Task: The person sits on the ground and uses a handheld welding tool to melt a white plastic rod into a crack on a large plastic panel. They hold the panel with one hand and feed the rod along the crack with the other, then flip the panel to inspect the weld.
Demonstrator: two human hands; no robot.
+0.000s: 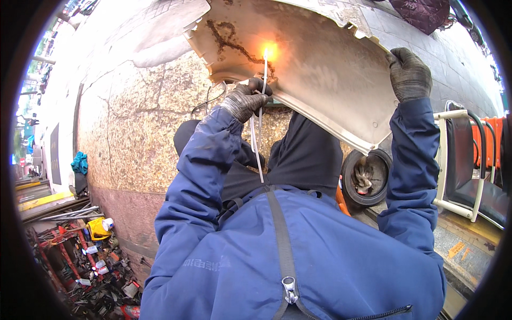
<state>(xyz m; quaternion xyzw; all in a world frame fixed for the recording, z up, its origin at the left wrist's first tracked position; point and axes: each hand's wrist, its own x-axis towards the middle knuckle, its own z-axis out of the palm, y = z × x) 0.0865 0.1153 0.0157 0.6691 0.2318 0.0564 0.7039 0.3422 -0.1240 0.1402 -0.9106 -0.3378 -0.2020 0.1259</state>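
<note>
Blue jacket (330,245) nearest; left fingers (259,85) pinch white strip (265,65), right fingers (397,55) panel (333,80); basin (349,172) holds crumpled item (364,178).

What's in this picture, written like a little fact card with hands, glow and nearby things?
Left hand: gloved in dark gray, pinching a thin white strip
Right hand: gloved likewise, gripping the jagged, curved off-white panel by its edge
Bright orange glow: at the strip's upper end
Nearby: round black tire, white-framed black chair
</note>
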